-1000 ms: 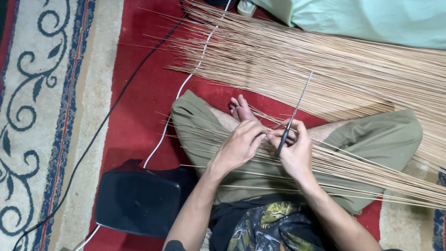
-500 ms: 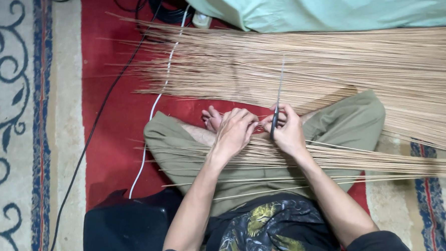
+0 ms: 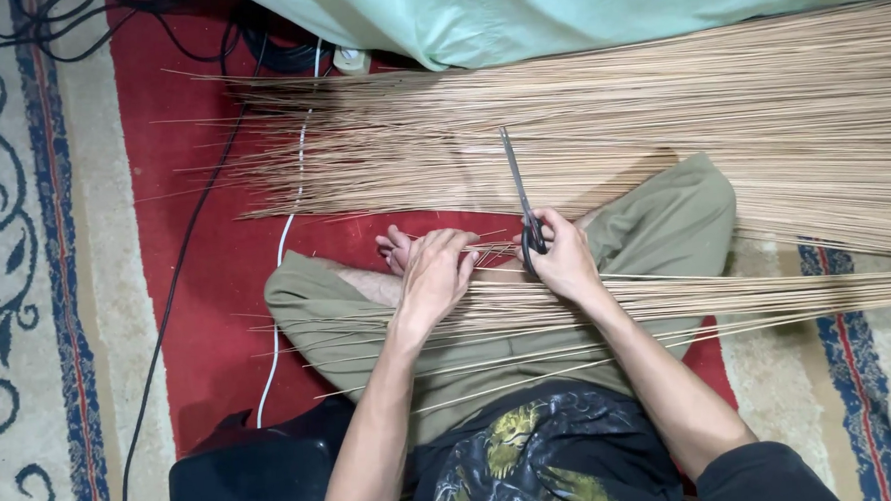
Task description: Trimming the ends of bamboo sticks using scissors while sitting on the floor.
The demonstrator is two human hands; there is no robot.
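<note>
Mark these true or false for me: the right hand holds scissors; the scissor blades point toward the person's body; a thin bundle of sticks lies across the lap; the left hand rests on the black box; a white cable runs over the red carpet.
1. The right hand holds scissors. True.
2. The scissor blades point toward the person's body. False: they point away, over the big stick pile.
3. A thin bundle of sticks lies across the lap. True.
4. The left hand rests on the black box. False: it is at the bundle's end, near the feet.
5. A white cable runs over the red carpet. True.
</note>
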